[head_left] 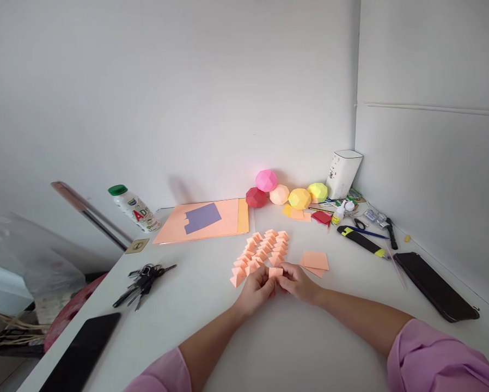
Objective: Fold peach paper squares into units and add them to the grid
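Observation:
Between my two hands, low over the white table (269,337), is a small piece of peach paper (275,272). My left hand (257,287) pinches its left side, and my right hand (297,281) has its fingers closed on the right side. Just beyond the hands stand rows of several small folded peach paper pieces (264,246). To the right of my right hand lie a few flat peach paper squares (316,260), one overlapping another. The fingertips under the held paper are partly hidden.
Faceted paper balls (299,198) sit against the wall. Peach sheets (171,226) carry a purple paper piece (202,218). At left are keys (144,282), a bottle (134,209) and a black phone-like slab (83,354). A cutter (362,242), glue bottle (338,214) and black case (434,286) lie right.

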A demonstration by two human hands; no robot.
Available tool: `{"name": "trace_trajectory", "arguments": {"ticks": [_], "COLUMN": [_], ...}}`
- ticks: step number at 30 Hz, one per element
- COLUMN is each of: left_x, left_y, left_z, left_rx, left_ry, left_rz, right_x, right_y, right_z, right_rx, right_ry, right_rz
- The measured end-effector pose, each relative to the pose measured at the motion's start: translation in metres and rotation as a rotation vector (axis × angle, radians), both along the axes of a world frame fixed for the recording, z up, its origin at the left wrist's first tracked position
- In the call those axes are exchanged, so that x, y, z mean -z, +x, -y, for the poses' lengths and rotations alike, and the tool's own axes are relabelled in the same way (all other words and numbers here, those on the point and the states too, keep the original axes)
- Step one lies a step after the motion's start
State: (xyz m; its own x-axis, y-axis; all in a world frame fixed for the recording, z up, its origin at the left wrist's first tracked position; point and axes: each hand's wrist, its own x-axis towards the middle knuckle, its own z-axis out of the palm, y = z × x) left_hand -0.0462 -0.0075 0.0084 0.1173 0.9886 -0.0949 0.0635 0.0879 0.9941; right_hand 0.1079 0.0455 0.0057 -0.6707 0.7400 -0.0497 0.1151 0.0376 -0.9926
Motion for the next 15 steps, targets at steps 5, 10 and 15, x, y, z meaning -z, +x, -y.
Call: {"name": "trace_trajectory", "arguments": {"ticks": [5,10,15], "left_x": [0.002,0.0028,0.0033], "left_y": [-0.0003,0.0008,-0.0001], "left_z": [0.002,0.0023,0.0027], "left_rx": [0.004,0.002,0.006], "left_ry": [0.011,-0.013,-0.006], "left_rz": [-0.013,-0.018,0.012], "right_x": [-0.0001,-0.0032,-0.0056], "right_y": [-0.0003,-0.0021,-0.0033], "right_z": [0.0016,0.0038,0.0047], "right_rx": [-0.008,0.017,0.002], "right_ry": [-0.003,0.007,-0.004], "right_rz": [-0.019,0.0,0.012]}}
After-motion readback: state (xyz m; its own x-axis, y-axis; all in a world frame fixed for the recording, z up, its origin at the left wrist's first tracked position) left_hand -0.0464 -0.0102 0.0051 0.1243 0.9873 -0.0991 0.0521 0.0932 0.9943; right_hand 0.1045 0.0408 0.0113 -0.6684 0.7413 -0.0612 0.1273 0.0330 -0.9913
